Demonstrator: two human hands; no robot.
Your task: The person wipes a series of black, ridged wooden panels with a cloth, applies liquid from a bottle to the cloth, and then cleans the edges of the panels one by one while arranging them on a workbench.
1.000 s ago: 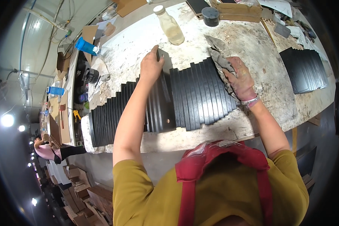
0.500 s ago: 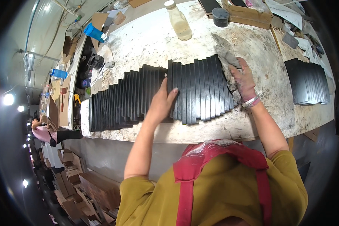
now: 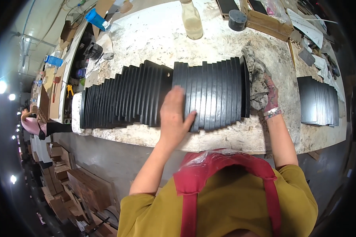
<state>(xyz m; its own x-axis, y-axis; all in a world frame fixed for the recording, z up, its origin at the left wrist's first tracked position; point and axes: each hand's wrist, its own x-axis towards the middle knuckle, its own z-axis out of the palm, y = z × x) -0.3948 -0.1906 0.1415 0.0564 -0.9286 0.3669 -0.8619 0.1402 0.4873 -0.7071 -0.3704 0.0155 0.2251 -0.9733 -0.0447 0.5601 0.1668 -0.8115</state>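
Note:
A row of thin black boards (image 3: 213,94) stands on edge, leaning and overlapping, across the worktable in front of me. My left hand (image 3: 174,114) rests on the row near its middle, fingers stretched and thumb apart. It touches the edges and grips nothing. At the row's right end, my right hand (image 3: 271,93) is closed on a crumpled grey rag (image 3: 258,77) with dark stains. The rag is beside the outer face of the last board (image 3: 246,87), which stands nearly upright. Dark smears mark my right fingers, partly hidden behind the cloth.
A second fan of black boards (image 3: 318,100) lies at the table's right end. Toward the far side stand a bottle of pale liquid (image 3: 192,21), a dark round tub (image 3: 237,20) and a cardboard box (image 3: 269,24). A person (image 3: 35,122) is far left, beyond the worktable (image 3: 146,43).
My left hand has slid nearer to me along the boards. My right hand and the rag have shifted slightly right, and the end board now stands straighter. The whole view has turned a little.

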